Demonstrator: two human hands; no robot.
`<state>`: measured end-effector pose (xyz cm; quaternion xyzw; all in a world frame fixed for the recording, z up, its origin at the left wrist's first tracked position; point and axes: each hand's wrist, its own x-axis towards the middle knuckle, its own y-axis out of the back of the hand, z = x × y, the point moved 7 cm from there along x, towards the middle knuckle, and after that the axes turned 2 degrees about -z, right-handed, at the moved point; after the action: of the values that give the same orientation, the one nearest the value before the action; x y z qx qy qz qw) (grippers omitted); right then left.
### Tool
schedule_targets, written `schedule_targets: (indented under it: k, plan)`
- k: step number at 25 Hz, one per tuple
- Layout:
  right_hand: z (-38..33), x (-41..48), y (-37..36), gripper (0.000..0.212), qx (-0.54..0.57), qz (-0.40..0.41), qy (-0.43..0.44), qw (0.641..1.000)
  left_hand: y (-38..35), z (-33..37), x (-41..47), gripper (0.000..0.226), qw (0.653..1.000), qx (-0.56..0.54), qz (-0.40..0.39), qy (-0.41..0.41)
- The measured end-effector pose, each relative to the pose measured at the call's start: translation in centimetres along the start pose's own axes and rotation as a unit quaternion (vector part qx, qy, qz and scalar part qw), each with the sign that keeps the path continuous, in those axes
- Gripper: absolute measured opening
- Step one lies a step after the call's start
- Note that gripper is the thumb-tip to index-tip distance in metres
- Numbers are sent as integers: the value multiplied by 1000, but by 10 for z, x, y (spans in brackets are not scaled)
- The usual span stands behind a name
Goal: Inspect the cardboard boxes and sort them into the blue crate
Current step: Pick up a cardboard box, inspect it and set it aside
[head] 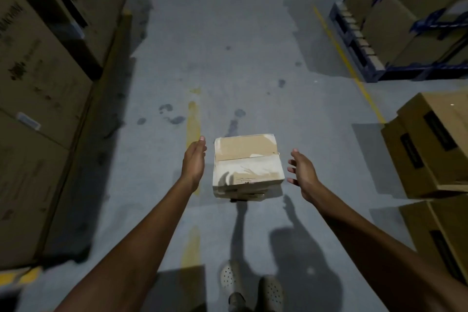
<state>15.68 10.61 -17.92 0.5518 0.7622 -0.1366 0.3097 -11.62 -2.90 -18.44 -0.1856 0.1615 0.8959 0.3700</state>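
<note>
Grey warehouse floor (228, 33) runs between stacked cartons (38, 83) whose dark print is too blurred to read. One small taped cardboard box (247, 164), its faint printed mark unreadable, lies between the left hand (193, 162) and right hand (302, 172). Neither touches it; both grips are wide and hold nothing.

the print on the tall cartons (17, 33) to my left is smeared past reading. the stacked boxes (430, 149) at the near right and the loaded pallet (354, 43) at the far right run off the edge. the mark on the front of the box (247, 159) is too small to read, and what lies under it is hidden. my shoes (271, 291) are cut off at the bottom.
</note>
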Motion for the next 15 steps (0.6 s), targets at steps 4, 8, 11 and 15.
schedule_targets:
  k: [4, 8, 11, 15]
  plan:
    - [34, 65, -5, 33, -36, 11, -16, 999, -29, -75, 61, 43, 998, 20, -1, 61]
    - [78, 134, -3, 47, -60, 21, -11, 998, -58, -147, 106, 40, 995, 40, 0, 89]
    - [109, 184, -1, 49, -107, 20, -2, 994, -68, -198, 138, 58, 993, 56, 21, 106]
    - [140, 222, -15, 61, -141, -30, -16, 989, -86, -244, 154, 68, 983, -1, 9, 185]
